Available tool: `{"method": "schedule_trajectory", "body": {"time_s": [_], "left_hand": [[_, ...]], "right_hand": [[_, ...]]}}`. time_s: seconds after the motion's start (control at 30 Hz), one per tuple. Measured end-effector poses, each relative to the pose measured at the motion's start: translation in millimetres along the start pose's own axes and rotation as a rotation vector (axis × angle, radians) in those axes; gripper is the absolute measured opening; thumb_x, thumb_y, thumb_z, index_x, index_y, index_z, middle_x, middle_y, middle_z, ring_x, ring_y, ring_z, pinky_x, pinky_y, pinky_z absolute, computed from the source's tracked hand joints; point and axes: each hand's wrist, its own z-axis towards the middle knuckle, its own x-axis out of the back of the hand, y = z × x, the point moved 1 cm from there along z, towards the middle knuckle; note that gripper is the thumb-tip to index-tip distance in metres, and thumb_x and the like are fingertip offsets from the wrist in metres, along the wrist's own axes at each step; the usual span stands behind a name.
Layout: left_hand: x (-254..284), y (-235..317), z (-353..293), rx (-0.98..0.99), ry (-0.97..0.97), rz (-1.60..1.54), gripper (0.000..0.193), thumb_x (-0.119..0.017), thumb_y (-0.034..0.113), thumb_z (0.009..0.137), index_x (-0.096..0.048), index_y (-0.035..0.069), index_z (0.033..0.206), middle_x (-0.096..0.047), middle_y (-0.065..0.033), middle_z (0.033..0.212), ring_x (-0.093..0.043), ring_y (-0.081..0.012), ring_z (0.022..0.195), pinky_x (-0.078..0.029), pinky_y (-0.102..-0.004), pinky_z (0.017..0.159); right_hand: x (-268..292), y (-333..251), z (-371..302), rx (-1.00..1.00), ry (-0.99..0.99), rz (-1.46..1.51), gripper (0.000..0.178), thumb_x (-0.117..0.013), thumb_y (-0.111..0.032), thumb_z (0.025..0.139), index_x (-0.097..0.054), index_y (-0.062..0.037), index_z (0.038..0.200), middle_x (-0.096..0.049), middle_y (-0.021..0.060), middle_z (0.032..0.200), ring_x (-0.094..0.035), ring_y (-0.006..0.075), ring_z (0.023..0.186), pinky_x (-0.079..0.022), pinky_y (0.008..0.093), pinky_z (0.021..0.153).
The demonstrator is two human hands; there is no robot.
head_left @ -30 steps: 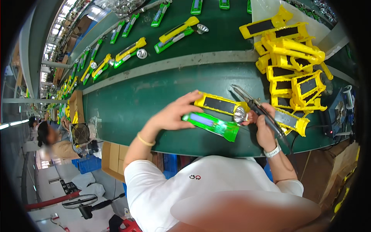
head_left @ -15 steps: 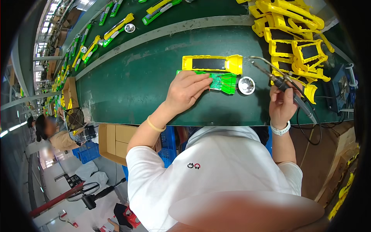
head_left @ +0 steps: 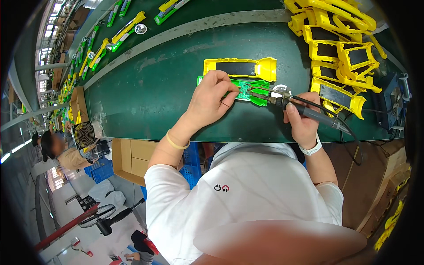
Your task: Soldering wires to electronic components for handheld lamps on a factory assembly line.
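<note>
My right hand (head_left: 304,126) grips a soldering iron (head_left: 319,117) with a dark handle, and a thin guide tube runs alongside its shaft. Its tip meets the green circuit board (head_left: 243,89), which lies in a green plastic housing (head_left: 260,100) with thin wires. At the board's left part, my left hand (head_left: 213,98) pinches with thumb and fingertips; what lies between them is too small to make out. A round silver reflector (head_left: 279,88) sits right of the housing, partly behind the iron. Just beyond lies a yellow housing (head_left: 267,70) with a dark panel.
Yellow housings (head_left: 340,98) are piled at the right, beside a blue device (head_left: 388,104) with cables. Green and yellow assemblies (head_left: 128,27) line the far side behind a grey strip (head_left: 212,23). A cardboard box (head_left: 126,161) and a fan (head_left: 84,135) stand left; another person (head_left: 73,159) is beyond.
My right hand has brought the soldering iron left and down onto the circuit board. My left hand has gone from lying over the board to a pinch. The green housing has shifted slightly left.
</note>
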Motion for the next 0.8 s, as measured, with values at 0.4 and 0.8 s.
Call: {"method": "schedule_trajectory", "body": {"time_s": [0.4, 0.8], "left_hand": [[4, 4, 7, 0.005, -0.065, 0.024, 0.012, -0.066, 0.001, 0.067, -0.059, 0.004, 0.076, -0.051, -0.0089, 0.086, -0.053, -0.0231, 0.078, -0.046, -0.031, 0.067], [9, 8, 10, 0.004, -0.096, 0.037, 0.016, -0.07, 0.005, 0.067, -0.059, 0.006, 0.079, -0.05, -0.0095, 0.09, -0.054, -0.0245, 0.079, -0.046, -0.0318, 0.067]], "right_hand": [[-4, 3, 0, -0.045, -0.059, -0.011, 0.027, -0.064, -0.007, 0.083, -0.04, -0.0025, 0.094, -0.052, 0.0028, 0.07, -0.048, 0.0053, 0.056, -0.038, 0.0198, 0.049], [4, -5, -3, -0.049, -0.004, 0.133, 0.026, -0.059, -0.012, 0.086, -0.037, -0.0028, 0.097, -0.053, 0.0072, 0.073, -0.051, 0.0091, 0.056, -0.043, 0.0214, 0.051]]}}
